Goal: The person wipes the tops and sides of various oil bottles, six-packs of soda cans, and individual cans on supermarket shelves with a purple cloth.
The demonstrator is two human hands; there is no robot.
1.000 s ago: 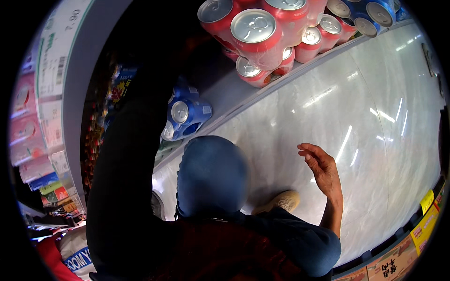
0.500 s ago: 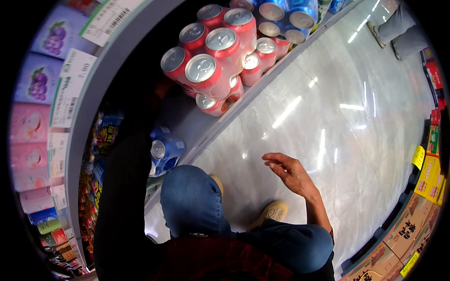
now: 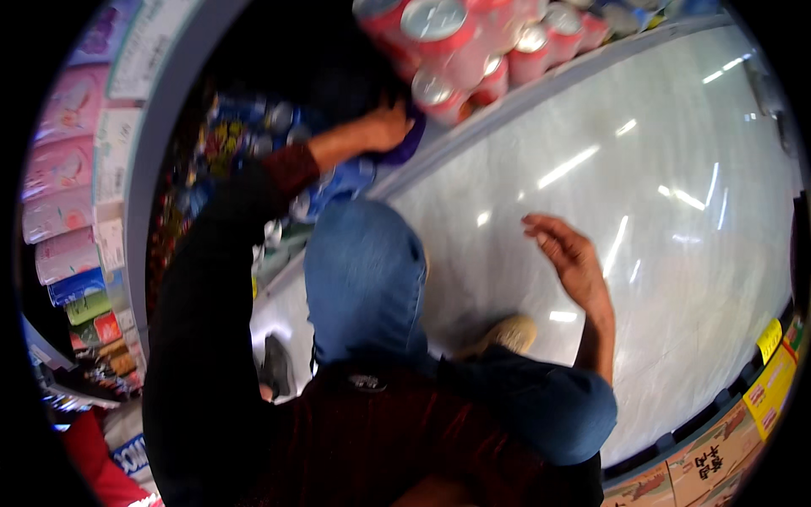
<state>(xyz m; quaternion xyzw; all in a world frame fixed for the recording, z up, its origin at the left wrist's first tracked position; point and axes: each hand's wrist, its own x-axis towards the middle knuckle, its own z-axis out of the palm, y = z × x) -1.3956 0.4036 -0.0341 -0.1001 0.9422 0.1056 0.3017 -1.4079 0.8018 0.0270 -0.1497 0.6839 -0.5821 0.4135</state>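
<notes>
My left hand (image 3: 387,128) reaches in over the lower shelf, its fingers curled on a dark purple thing (image 3: 409,142). That thing has a rounded, soft-looking edge; blur hides its exact kind. Just beyond it stand stacked red-and-pink drink cans (image 3: 439,57) with silver lids, some in clear wrap. Blue cans (image 3: 345,182) sit on the near side of the same hand, partly covered by my forearm. Out over the floor, my right hand (image 3: 568,253) hangs with nothing in it, its fingers loosely bent and apart.
The grey shelf lip (image 3: 490,110) runs diagonally beside my bent knee (image 3: 363,270). On the upper left shelf stand pink cartons (image 3: 61,173) behind price tags. Brown boxes (image 3: 710,460) line the lower right. A red sleeve (image 3: 93,456) and a dark shoe (image 3: 277,367) show lower left.
My left hand, earlier hidden in the dark shelf, now shows with the purple thing. The view has turned and shifted, so the can stack sits higher; my right hand stays free.
</notes>
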